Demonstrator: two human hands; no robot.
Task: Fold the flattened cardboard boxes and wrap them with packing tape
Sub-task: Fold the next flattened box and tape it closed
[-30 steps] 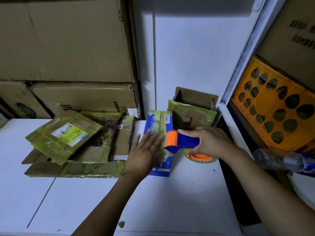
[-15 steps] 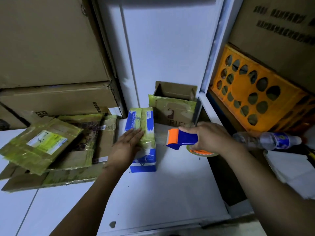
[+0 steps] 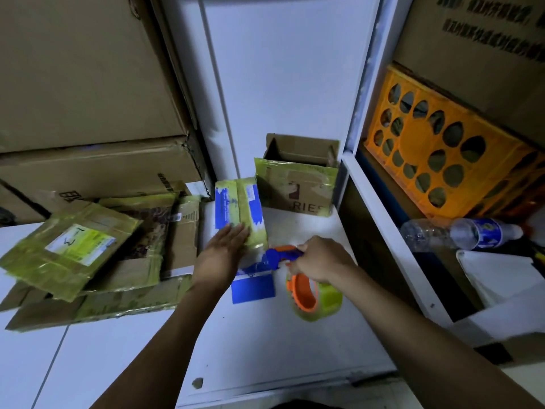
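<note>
The folded box [image 3: 237, 202], blue-and-white and already banded w/ yellowish tape, is laid lengthwise on the white table [image 3: 265, 349], approx. centre, just beside the pile of flattened cardboard [image 3: 88, 261] at left. It is pinned by the left hand [image 3: 222, 255], which is laid flat on its top w/ fingers straight and together, nothing being gripped. This is presumably done so the box is not dragged or sprung open while tape is pulled across. The tape dispenser [image 3: 283, 256] is gripped by the right hand [image 3: 320, 259], fingers curled round the handle. Its blue head is set against the box's near right edge, w/ the tape roll [image 3: 314, 296] hung below toward the camera, an angle judged suited to drawing a strip over the near end. The strip itself, the cutter and the exact contact pt. can't be made out, as the box's near top is covered by hand and dispenser. 1 open carton [image 3: 298, 184] is stood behind, its inside unseen. At right, a crate [image 3: 442, 149] and a bottle [image 3: 460, 233] are blurred, and that side is cut off at the edge.
</note>
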